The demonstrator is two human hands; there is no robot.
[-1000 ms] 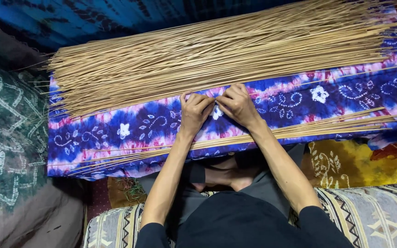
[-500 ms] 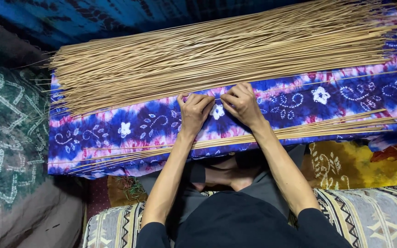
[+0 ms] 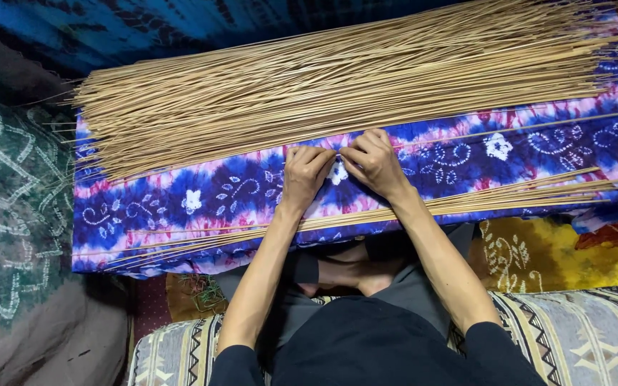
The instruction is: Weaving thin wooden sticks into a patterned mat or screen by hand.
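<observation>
A big pile of thin tan sticks point(image 3: 337, 82) lies across a blue, purple and pink patterned cloth point(image 3: 202, 196). My left hand point(image 3: 306, 171) and my right hand point(image 3: 370, 159) meet at the pile's near edge, fingertips pinched together on a single thin stick point(image 3: 509, 129) that runs off to the right. A smaller bundle of sticks point(image 3: 488, 202) lies along the cloth's near edge, under my forearms.
A green patterned fabric point(image 3: 1, 200) lies at the left, a yellow patterned cloth point(image 3: 538, 250) at the lower right. A striped cushion point(image 3: 595, 329) runs under my arms. My folded legs and feet point(image 3: 352, 271) show below the cloth.
Both hands have stayed at the pile's edge, with only small finger movements on the stick. The piles have not shifted.
</observation>
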